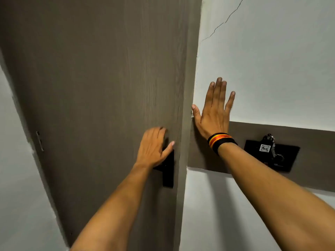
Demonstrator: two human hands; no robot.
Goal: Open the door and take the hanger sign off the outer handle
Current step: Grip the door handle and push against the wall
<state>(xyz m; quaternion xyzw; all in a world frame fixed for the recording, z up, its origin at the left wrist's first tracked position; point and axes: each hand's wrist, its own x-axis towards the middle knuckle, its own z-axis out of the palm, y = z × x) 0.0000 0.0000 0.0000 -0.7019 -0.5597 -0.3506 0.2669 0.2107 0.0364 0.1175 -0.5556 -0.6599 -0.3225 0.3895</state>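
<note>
Left forearm: it reaches up from the lower edge of the view toward the door, bare to the wrist.
Right forearm: it comes in from the lower right, with a striped wristband (221, 142) in black, red and yellow just below the hand.
Left hand (153, 146): it lies over the upper part of the black handle plate, knuckles up. The grip is curled, fingers bent down against the door face and thumb stretched out to the right; the handle itself is hidden under the palm, so I cannot tell whether the fingers are really wrapped around it.
Handle plate (168, 173): black, upright, directly under and below the left grip, close to the door's right edge.
Right hand (213, 113): it presses flat on the white wall, right of the left grip and a little higher. The grip is spread wide and holds nothing; the thumb tip reaches the edge of the door frame.
Door (101, 87): grey-brown wood grain, shut or nearly so; its right edge runs between the two grips. A small metal hinge (39, 141) shows far to the left of the left grip.
Hanger sign: not visible; only the inner face of the door shows.
Wall (272, 60): white, with a thin crack (224, 20) climbing above the right grip.
Wall band (308, 138): a grey-brown strip running right from under the right wrist.
Black panel (272, 155): mounted on the band, right of the right wrist, with a key tag (265, 148) marked 406 stuck in it.
</note>
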